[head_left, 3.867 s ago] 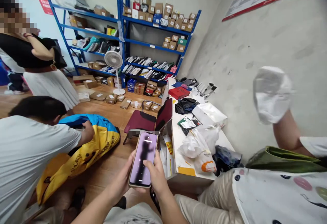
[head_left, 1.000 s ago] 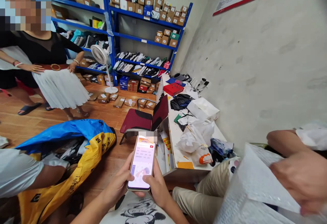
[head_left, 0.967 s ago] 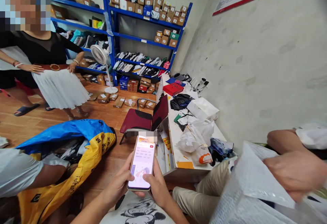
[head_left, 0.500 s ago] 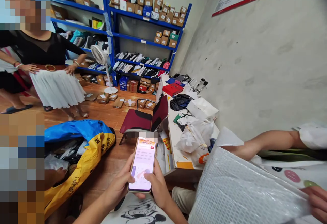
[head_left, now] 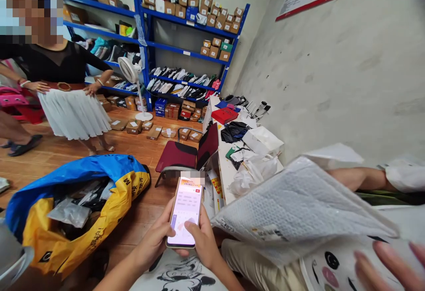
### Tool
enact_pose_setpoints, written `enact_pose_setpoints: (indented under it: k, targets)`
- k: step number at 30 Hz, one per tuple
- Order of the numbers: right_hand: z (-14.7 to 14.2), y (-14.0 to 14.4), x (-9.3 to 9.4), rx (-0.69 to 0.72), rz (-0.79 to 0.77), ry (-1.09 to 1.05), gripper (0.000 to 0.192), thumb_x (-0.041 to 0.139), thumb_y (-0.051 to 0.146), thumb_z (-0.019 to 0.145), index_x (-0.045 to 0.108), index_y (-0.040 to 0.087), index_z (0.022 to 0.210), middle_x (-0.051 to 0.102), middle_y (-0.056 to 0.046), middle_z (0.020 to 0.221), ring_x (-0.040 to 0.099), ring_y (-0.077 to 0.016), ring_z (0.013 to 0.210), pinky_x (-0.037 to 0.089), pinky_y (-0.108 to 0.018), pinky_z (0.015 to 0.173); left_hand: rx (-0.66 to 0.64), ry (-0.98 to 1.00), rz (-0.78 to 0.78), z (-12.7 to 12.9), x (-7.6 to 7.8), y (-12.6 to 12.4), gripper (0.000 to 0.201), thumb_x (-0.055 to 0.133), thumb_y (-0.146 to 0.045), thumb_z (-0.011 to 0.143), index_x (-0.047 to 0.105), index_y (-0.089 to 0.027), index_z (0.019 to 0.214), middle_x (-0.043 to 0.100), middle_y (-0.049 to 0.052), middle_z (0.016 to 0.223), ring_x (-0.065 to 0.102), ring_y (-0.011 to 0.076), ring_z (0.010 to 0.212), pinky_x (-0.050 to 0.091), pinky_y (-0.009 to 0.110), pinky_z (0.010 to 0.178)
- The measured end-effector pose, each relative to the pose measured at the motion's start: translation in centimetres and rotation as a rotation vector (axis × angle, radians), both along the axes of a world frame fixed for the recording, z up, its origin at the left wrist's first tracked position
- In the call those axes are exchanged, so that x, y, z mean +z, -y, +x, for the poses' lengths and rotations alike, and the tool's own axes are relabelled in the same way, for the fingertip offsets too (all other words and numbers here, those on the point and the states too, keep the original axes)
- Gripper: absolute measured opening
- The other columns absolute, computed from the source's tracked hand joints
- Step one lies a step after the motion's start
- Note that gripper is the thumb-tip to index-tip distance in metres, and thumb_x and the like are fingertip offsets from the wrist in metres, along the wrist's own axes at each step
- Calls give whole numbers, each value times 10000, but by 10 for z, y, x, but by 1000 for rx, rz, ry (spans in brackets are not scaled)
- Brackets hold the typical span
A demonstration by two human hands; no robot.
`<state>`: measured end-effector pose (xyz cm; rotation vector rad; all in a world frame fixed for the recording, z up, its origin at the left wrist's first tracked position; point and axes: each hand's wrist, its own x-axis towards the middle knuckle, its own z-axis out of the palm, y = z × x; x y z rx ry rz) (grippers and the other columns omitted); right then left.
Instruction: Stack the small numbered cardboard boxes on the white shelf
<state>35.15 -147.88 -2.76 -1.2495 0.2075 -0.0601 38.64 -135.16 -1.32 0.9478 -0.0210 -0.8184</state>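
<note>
A smartphone [head_left: 184,213] with a lit, mostly white and pink screen is held upright in front of my body. My left hand [head_left: 164,227] wraps its left edge, thumb over the lower left of the screen. My right hand [head_left: 202,235] grips the right edge, and its thumb rests on or just above the lower screen. Below the phone is my white shirt [head_left: 186,273] with a black cartoon print. Close on my right, another person's arm [head_left: 358,178] is behind a large bubble-wrap mailer [head_left: 299,198]; that person's other hand [head_left: 385,264] is blurred, fingers spread.
A blue and yellow sack [head_left: 109,220] full of parcels lies at left. A maroon chair [head_left: 186,154] stands ahead, beside a cluttered white table [head_left: 229,185]. Blue shelves [head_left: 186,52] hold boxes and bagged goods. A standing person [head_left: 76,109] and a white fan [head_left: 139,87] are at left.
The bubble-wrap mailer has swung up and left, over part of the table. The neighbour's near hand has come off it. My right thumb has shifted slightly left on the screen.
</note>
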Motion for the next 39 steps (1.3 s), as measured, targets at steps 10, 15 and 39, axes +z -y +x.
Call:
enact_pose_setpoints:
  k: [10,15,39]
  targets:
    - [-3,-1,3,23,18,-27,516,577,235,649,429,183,1141,629,-72,1069,597,-224,932,472,-328,781,-2,24,60,-1,-5,2,876,514,-152,627,159,-284,1417,454,99,1330,591,246,817,533,326,522]
    - [-1,0,2,37,104,-17,435,583,315,706,492,180,1110,658,-52,966,615,-189,755,475,-295,660,-1,33,85,-3,-4,2,983,482,-64,530,133,-296,1419,451,82,1328,579,254,866,542,323,527]
    - [8,3,-12,-299,-222,24,513,439,598,775,599,176,1018,633,-111,1050,571,-244,981,449,-364,858,11,37,32,-5,5,-6,875,455,-106,575,209,-265,1399,568,91,1187,596,233,773,541,322,502]
